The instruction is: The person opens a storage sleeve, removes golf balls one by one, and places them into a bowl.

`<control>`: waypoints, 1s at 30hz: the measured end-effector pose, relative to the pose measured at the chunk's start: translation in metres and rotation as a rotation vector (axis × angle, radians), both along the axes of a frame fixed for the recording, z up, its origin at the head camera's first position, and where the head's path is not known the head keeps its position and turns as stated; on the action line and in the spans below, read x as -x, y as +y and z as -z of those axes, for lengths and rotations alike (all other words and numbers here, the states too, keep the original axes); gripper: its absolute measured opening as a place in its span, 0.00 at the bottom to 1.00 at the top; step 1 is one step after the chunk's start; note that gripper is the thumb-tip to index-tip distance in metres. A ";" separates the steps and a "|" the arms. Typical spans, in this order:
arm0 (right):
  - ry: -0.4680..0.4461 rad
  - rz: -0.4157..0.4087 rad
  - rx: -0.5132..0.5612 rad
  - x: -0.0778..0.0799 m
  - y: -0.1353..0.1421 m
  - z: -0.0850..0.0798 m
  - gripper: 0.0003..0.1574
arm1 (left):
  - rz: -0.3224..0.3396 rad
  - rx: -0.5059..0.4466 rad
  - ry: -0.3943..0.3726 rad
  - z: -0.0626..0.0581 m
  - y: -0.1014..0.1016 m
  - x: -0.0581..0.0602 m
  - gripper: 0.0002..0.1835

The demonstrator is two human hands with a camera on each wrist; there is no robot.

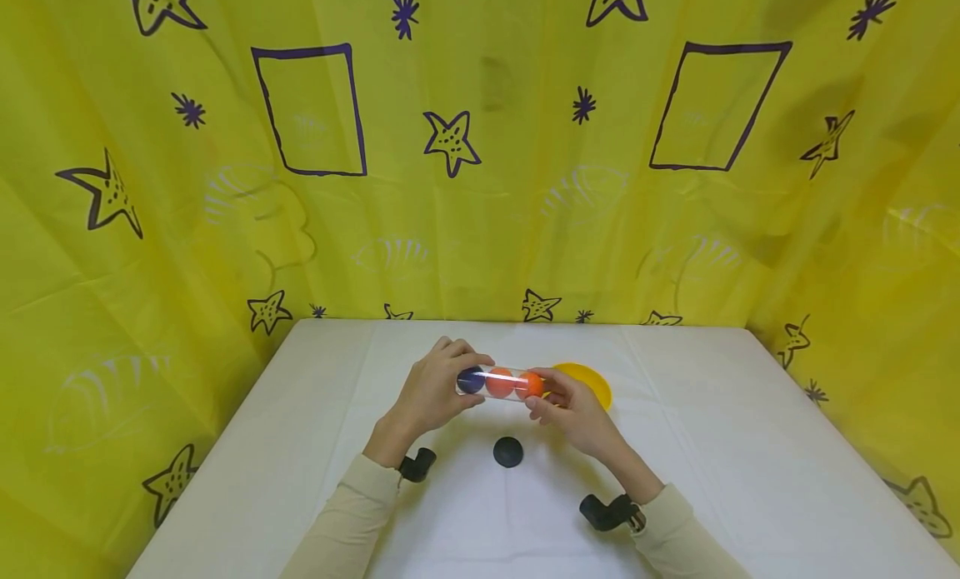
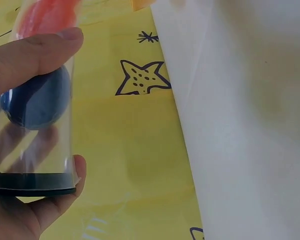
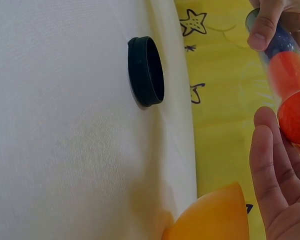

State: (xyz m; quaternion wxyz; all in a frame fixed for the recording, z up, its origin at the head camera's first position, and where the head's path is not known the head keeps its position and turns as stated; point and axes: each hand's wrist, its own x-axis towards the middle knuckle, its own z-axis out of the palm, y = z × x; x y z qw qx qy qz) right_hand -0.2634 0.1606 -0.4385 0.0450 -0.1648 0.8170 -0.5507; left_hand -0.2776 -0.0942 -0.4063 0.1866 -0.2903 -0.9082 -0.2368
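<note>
A clear plastic tube point(image 2: 60, 152) with a dark base lies sideways above the table. My left hand point(image 1: 438, 383) grips its base end, thumb and fingers wrapped around it. Inside, a dark blue ball point(image 1: 471, 380) sits towards the left hand, followed by a red-orange ball point(image 1: 500, 382). Another orange ball point(image 1: 530, 385) is at the tube's right end, where my right hand point(image 1: 573, 408) holds it between thumb and fingers. In the right wrist view, the fingers point(image 3: 270, 170) lie alongside that ball, while most of the thumb is hidden.
A round black lid point(image 1: 508, 451) rests on the white table point(image 1: 675, 479) below the tube, its hollow side visible in the right wrist view. Behind the right hand is a yellow bowl point(image 1: 596, 385). Yellow patterned curtains point(image 1: 487, 229) enclose the table's back and sides.
</note>
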 end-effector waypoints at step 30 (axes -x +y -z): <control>0.110 0.134 -0.123 0.001 0.007 -0.011 0.26 | 0.020 -0.074 -0.032 0.004 -0.002 0.004 0.26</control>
